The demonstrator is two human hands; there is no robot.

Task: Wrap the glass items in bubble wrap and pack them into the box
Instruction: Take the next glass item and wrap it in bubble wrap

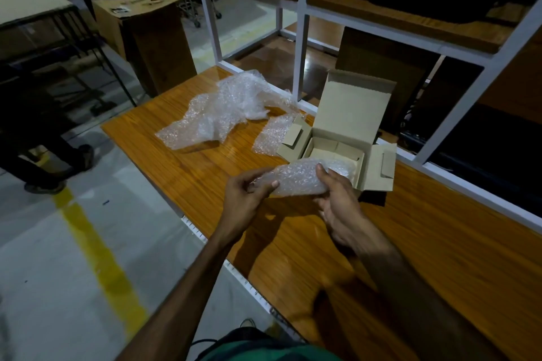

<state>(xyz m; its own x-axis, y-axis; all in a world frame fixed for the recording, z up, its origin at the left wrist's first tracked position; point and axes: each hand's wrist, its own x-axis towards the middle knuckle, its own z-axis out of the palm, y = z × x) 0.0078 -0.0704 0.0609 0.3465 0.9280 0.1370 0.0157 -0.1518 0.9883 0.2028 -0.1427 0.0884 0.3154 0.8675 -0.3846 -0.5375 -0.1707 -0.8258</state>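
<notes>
grip: left hand and right hand both curled round one bubble-wrapped bundle, the left pinching its near end with thumb on top, the right cupping the far end from beneath with a fingertip over the top. bundle held in the air just in front of the box, its far end over the box's front edge; contents not discernible through the wrap.

worktop: wood-grain orange surface, white edge strip along the near side.

shelf frame: white metal posts and rails, standing at the back of the worktop, brown boards on it.

loose bubble wrap: large crumpled sheet lying on the worktop, left of the box and well apart from the hands.

box: small cardboard carton, lid standing open upright, side flaps spread, sitting on the worktop against the frame.

small bubble wrap piece: flat on the worktop, touching the box's left flap.
</notes>
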